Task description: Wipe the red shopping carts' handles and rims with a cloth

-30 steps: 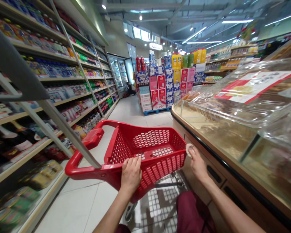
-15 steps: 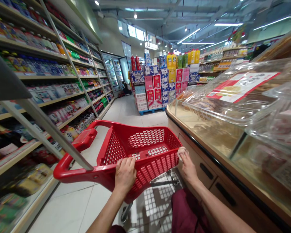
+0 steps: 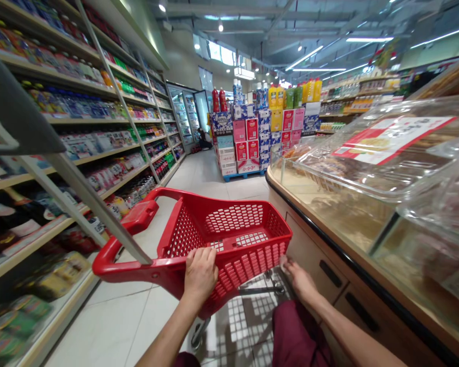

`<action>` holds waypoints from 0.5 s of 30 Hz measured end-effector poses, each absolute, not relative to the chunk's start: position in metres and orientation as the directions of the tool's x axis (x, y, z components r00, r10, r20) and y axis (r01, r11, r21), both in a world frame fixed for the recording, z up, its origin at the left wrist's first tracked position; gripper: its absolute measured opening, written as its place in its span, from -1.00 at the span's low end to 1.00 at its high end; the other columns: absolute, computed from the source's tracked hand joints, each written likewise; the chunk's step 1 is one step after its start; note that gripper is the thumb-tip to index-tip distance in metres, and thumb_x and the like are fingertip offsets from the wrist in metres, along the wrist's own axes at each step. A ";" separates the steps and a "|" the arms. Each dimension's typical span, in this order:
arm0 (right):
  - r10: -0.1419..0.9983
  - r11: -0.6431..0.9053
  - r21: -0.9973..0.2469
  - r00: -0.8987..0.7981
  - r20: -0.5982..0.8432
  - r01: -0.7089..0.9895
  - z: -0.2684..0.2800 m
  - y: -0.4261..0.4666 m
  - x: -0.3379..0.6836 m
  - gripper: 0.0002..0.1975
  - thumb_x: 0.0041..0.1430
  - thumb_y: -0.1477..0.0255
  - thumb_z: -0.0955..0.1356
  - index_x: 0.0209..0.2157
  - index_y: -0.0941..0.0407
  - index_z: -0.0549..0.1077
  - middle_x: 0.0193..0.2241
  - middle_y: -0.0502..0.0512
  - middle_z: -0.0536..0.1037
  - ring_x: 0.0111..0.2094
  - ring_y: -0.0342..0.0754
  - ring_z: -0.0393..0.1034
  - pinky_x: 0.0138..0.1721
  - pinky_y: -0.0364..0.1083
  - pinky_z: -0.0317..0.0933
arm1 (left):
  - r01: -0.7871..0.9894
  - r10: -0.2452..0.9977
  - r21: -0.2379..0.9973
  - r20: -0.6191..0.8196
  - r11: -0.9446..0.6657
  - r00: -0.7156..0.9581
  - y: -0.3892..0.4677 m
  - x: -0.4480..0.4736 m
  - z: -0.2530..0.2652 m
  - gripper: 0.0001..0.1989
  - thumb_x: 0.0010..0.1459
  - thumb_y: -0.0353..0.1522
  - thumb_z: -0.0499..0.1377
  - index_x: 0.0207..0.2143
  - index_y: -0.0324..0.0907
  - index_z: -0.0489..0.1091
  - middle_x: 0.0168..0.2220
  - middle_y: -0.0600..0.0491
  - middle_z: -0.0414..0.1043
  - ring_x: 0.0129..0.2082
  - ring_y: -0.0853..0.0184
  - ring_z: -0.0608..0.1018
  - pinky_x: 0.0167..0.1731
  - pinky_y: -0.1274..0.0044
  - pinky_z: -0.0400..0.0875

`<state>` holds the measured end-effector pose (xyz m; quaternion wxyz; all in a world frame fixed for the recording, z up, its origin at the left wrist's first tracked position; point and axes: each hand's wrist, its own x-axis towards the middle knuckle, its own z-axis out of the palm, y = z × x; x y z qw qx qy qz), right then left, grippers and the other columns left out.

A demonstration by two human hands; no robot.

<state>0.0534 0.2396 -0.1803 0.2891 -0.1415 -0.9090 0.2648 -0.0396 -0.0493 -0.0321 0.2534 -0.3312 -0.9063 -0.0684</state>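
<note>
A red plastic shopping cart (image 3: 248,262) with perforated walls stands side-on in front of me, its basket bare inside. Over its near rim are curled the fingers of my left hand (image 3: 201,275), closed on the edge. Just below the basket's right front corner is my right hand (image 3: 301,281), fingers pinched on a small pale wad, perhaps a wipe (image 3: 283,261). Whether this wad touches the cart wall I cannot tell. Metal tubes with a grey piece (image 3: 26,97) rise from the cart's handle end at the left.
Shelves of drinks (image 3: 99,142) run along the left. To the right is a wooden counter (image 3: 313,250) with clear plastic food boxes (image 3: 390,148). Stacked drink cartons (image 3: 248,137) stand ahead on a blue pallet (image 3: 245,175). Farther back, a person (image 3: 204,139) is low by the fridges.
My right hand has moved down from the basket's corner rim with the pale wad. The left hand keeps its hold on the rim. The view has shifted slightly left.
</note>
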 end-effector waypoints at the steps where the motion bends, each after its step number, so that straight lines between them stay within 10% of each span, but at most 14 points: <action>1: 0.413 0.818 -0.565 -0.794 0.445 0.109 -0.182 0.239 0.056 -0.55 -0.08 0.60 0.14 -0.18 0.03 0.44 -0.09 0.04 0.43 -0.13 -0.04 0.37 -0.17 -0.09 0.29 | 0.636 0.568 -0.043 0.499 0.771 -0.655 -0.049 -0.039 -0.032 -0.71 -0.06 -0.48 0.02 -0.22 -0.16 0.32 -0.23 0.00 0.41 -0.20 0.23 0.37 -0.07 0.35 0.09; 6: 0.495 0.812 -0.576 -0.640 0.587 0.100 -0.170 0.244 0.056 -0.45 -0.07 0.64 0.09 0.00 0.14 0.30 0.08 0.12 0.24 0.11 -0.03 0.08 0.07 0.00 0.05 | 0.622 0.559 -0.040 0.485 0.782 -0.672 -0.048 -0.039 -0.031 -0.74 -0.05 -0.47 0.02 -0.25 -0.16 0.32 -0.24 0.00 0.41 -0.19 0.22 0.36 -0.06 0.34 0.07; 11: 0.399 0.807 -0.578 -0.834 0.382 0.121 -0.172 0.227 0.061 -0.51 -0.09 0.65 0.12 -0.15 0.08 0.43 -0.07 0.09 0.41 -0.07 -0.05 0.33 -0.10 -0.09 0.25 | 0.616 0.556 -0.044 0.483 0.787 -0.677 -0.047 -0.039 -0.031 -0.73 -0.05 -0.48 0.01 -0.25 -0.16 0.32 -0.24 0.00 0.42 -0.20 0.23 0.37 -0.07 0.34 0.08; 15: 0.432 0.817 -0.573 -0.734 0.524 0.072 -0.157 0.218 0.066 -0.47 -0.03 0.65 0.11 -0.01 0.04 0.31 0.07 0.03 0.25 0.07 -0.10 0.15 0.05 -0.09 0.10 | 0.621 0.562 -0.046 0.482 0.782 -0.672 -0.048 -0.039 -0.032 -0.74 -0.05 -0.47 0.01 -0.25 -0.16 0.32 -0.24 0.01 0.42 -0.20 0.23 0.36 -0.06 0.35 0.07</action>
